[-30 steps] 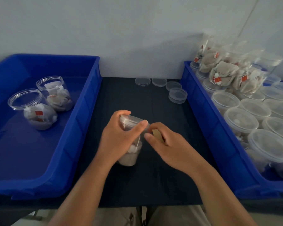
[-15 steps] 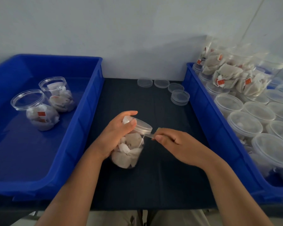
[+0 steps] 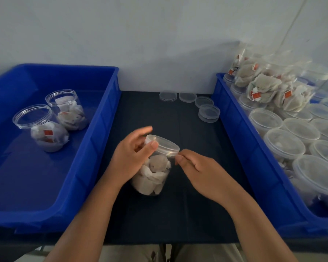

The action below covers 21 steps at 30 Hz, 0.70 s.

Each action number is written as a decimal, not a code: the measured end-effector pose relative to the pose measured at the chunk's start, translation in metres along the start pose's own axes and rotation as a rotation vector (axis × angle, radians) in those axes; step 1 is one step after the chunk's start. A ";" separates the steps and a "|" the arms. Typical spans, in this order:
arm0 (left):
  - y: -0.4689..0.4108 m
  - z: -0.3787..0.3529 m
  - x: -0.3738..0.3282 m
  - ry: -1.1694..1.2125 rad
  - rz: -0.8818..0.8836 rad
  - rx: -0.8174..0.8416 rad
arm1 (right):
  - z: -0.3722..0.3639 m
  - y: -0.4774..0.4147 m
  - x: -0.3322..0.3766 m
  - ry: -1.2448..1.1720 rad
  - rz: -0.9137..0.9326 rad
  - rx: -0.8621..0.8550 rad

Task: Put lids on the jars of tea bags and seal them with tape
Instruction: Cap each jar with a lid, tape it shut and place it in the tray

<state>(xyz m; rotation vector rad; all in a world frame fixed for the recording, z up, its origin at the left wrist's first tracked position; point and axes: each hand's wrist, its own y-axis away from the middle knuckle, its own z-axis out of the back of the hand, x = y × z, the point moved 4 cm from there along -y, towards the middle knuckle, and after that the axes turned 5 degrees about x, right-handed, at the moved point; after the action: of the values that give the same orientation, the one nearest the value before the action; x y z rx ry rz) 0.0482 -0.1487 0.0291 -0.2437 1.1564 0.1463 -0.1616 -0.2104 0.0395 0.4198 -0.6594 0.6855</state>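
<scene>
A clear jar of tea bags [image 3: 155, 176] stands tilted on the dark table [image 3: 178, 214], its top leaning away to the right. A clear lid [image 3: 164, 145] sits on it. My left hand [image 3: 131, 157] grips the jar from the left, thumb on the lid's rim, forefinger raised. My right hand [image 3: 199, 169] pinches at the lid's right edge, where a clear strip of tape is barely visible between the fingertips.
The blue bin on the left [image 3: 95, 148] holds two open jars of tea bags [image 3: 44, 129] [image 3: 68, 110]. Loose lids [image 3: 208, 112] lie at the table's back. The blue bin on the right [image 3: 244, 148] is packed with lidded jars [image 3: 284, 144] and tea bags [image 3: 263, 87].
The jar has tipped from upright to leaning with its lid toward the right. My left hand slid lower on the jar, and my right fingers stayed at the lid's rim.
</scene>
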 end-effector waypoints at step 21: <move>-0.006 0.001 0.007 0.132 0.122 -0.026 | 0.012 0.002 -0.001 0.023 0.089 0.057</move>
<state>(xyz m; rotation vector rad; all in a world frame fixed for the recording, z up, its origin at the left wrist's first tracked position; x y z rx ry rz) 0.0539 -0.1546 0.0236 -0.2080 1.3016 0.2557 -0.1685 -0.2160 0.0477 0.4365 -0.6405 0.7942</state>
